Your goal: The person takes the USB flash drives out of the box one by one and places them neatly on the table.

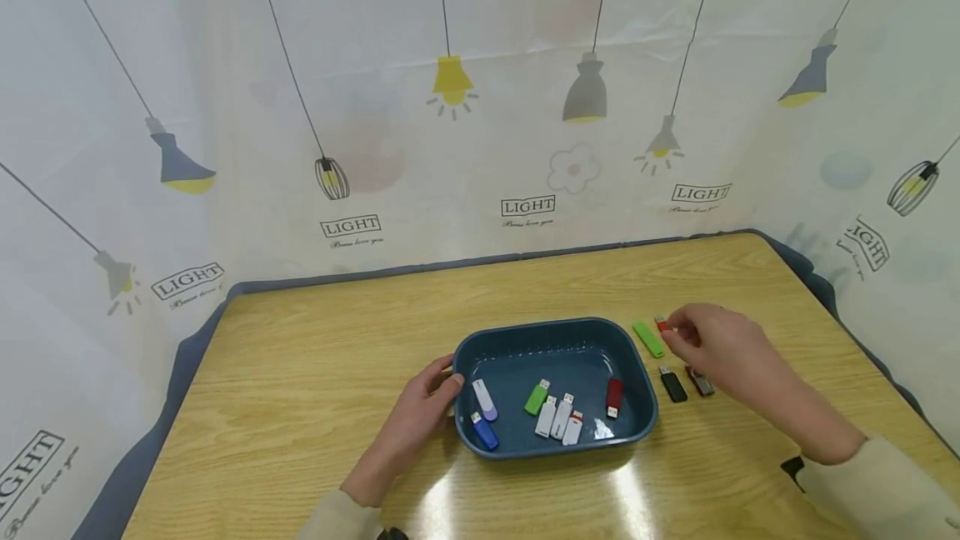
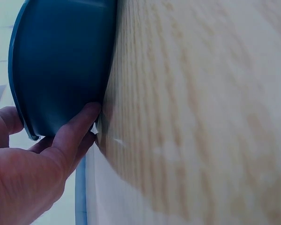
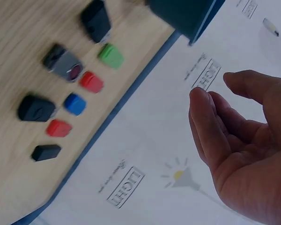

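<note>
Head view: dark blue tray flat on the wooden bench; seven USB drives inside, three pale drives bunched near the front wall.
Tray's left end: I have the left grip clamped on the tray, thumb over the rim, fingers against the outer wall. I take it as steadying, since the top looks glossy and the tray light.
Drive side: my right grip hangs over the drives right of the tray, thumb and fingertips apart, nothing between them.
Nearest drive: red drive, by the fingertips, beside the green drive.
Drives outside: right wrist view gives eight, blurred, including a blue drive my hand hides from above.
Spacing: mostly separate, which should leave fingers room; close to the tray, so the reach stays short.
</note>
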`<state>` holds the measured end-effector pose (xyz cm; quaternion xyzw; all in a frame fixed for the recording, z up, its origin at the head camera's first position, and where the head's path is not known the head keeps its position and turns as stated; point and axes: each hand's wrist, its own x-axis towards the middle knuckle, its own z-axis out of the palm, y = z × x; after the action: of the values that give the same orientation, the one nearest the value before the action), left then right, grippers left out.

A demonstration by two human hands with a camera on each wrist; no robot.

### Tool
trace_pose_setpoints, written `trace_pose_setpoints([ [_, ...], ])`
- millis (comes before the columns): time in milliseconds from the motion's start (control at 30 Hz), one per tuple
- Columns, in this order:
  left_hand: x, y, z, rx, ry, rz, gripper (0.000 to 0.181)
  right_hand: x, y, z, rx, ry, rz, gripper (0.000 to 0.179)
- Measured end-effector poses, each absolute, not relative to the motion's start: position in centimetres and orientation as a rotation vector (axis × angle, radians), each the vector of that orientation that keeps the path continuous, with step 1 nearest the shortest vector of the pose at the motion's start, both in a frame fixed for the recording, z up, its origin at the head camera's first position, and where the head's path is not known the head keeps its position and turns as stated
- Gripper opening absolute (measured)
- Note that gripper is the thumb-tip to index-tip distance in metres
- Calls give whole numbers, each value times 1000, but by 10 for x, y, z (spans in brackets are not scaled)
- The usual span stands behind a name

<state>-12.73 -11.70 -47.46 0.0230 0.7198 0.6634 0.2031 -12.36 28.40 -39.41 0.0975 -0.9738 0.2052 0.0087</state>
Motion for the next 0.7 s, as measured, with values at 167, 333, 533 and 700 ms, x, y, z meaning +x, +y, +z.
trace_pose_setpoints([
  [167,-127,-117,-475,76,2014,1861,54,-124,259,-387,386,-3009,592,21],
  [333,-127,-116,-475,84,1998,1888,52,-128,233,-379,469,-3015,553,19],
  [533,-126,-115,-474,71,2014,1875,53,-134,203,-375,604,-3019,527,17],
  [700,-126,-116,-474,72,2012,1873,53,-138,181,-382,748,-2991,446,15],
])
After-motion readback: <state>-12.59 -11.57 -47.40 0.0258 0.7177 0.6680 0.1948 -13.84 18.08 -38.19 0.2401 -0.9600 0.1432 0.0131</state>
